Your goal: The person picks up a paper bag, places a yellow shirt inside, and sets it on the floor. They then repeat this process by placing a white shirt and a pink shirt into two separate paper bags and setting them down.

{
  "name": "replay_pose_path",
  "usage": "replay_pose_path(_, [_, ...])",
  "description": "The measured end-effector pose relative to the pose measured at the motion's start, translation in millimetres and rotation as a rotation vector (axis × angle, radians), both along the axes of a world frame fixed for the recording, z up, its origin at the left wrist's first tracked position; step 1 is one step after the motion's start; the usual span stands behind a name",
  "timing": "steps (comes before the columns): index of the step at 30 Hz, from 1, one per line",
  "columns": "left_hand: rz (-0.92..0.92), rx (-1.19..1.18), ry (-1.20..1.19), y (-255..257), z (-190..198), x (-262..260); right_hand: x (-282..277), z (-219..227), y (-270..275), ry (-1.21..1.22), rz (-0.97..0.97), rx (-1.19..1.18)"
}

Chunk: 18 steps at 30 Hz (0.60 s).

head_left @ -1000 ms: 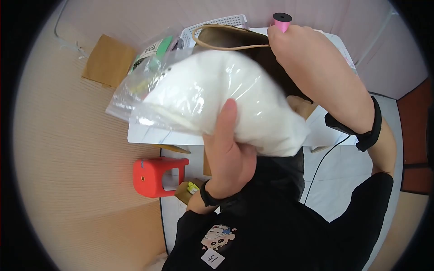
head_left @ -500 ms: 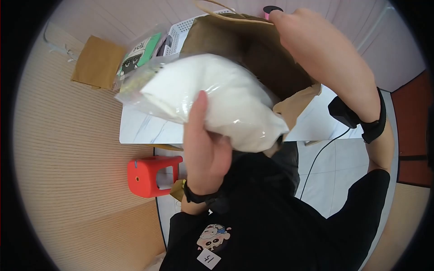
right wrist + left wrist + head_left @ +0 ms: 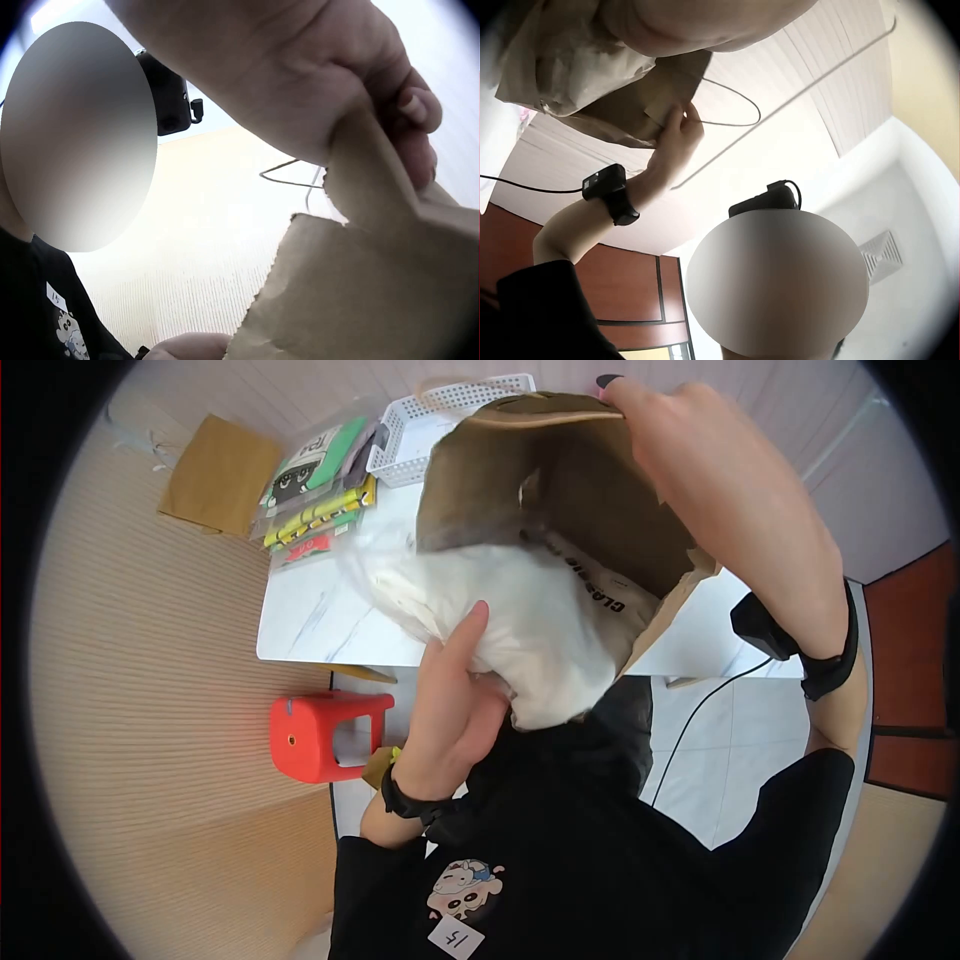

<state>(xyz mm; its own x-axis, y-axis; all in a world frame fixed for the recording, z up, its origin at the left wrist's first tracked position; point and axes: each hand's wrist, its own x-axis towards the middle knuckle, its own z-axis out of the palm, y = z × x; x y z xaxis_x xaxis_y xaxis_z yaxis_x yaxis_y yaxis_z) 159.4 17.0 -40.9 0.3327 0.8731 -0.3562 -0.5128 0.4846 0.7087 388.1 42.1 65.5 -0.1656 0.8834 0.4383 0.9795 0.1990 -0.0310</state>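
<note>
A brown paper bag lies tilted with its wide mouth facing the camera in the head view. My right hand grips its upper right edge; the right wrist view shows the fingers of this hand curled round the torn-edged paper. A soft white package in clear plastic rests partly in the mouth, held by my left hand, thumb on top and fingers under it. Beside the package, a pale surface with black lettering shows at the bag's opening. The package's far end is hidden inside.
On the marbled white table are a white perforated basket and a pile of plastic-wrapped items. Left of them is a flat brown paper piece. A red stool stands on the floor, and a black cable hangs at right.
The white package has moved down and farther into the bag's mouth with my left hand. The bag's opening has turned toward the camera, exposing more of its inside and the lettering.
</note>
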Motion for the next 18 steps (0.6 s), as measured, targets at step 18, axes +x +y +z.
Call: replay_pose_path(18, [-0.179,0.134,-0.066,-1.8,-17.7,11.0,-18.5,-8.1,-2.9,-0.148,0.130,0.014])
